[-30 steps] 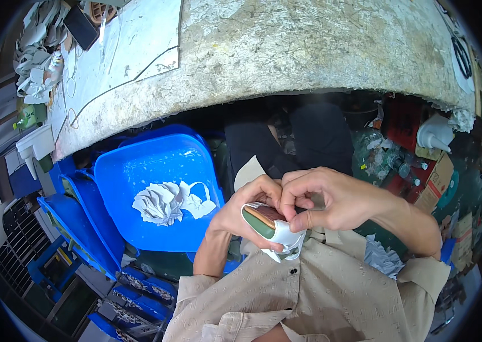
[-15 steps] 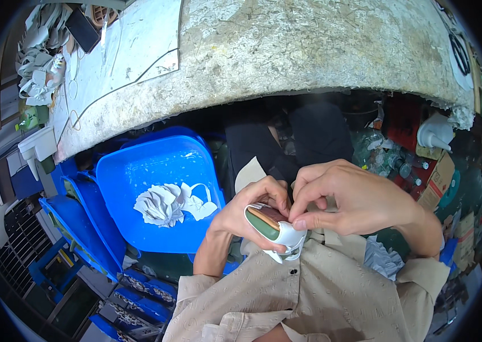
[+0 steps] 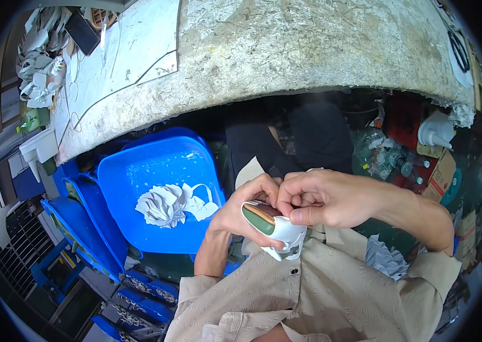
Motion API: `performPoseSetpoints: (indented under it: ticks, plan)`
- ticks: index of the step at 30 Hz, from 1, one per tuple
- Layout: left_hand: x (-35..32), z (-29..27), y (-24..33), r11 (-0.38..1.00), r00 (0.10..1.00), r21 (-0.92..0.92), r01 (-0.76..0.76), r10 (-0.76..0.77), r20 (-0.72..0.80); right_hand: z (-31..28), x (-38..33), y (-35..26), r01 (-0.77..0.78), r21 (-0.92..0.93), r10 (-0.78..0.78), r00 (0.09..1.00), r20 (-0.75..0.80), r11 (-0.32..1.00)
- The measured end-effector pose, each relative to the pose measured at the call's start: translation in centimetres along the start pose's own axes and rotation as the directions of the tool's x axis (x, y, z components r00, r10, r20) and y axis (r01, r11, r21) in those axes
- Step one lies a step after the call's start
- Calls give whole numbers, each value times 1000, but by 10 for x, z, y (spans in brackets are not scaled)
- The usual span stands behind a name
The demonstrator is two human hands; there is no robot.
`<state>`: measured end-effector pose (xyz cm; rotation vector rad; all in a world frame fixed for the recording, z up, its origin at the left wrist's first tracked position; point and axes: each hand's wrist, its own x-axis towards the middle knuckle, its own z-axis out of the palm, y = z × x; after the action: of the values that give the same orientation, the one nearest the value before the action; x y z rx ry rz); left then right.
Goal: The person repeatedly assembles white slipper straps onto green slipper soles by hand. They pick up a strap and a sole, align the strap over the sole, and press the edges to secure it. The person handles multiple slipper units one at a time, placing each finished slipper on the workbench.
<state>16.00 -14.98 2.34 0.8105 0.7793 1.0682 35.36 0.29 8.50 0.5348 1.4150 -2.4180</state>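
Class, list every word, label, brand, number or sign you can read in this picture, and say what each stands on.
Brown cardboard box, right: printed marks, too small to read reliably.
Beige shirt: letter-like pattern, too faint to read.
White shoe piece being handled: no lettering visible.
Nothing here can be quoted.

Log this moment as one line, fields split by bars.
left hand: gripping white-and-green shoe | right hand: touching the shoe's white upper | blue tub: left of both hands, holding white pieces
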Motion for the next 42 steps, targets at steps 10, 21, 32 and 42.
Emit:
performPoseSetpoints:
  ticks: [10, 21, 32, 42]
  plan:
    - [4, 0, 0, 1000, 999, 12, 16, -17, 38, 17, -11, 22, 202, 52, -191, 969, -159, 978]
    - [0, -4, 2, 997, 998, -33, -64, 64, 14, 3, -7, 29, 377, -223, -434, 838, -330, 899]
    - [-4, -13, -12, 994, 998, -97, -52, 48, -45, 90, -18, 91, 260, -455, -520, 531, -669, 852]
    - [-5, -9, -17, 975, 989, -213, -65, 36, -140, 87, -19, 79, 239, -374, -436, 639, -634, 896]
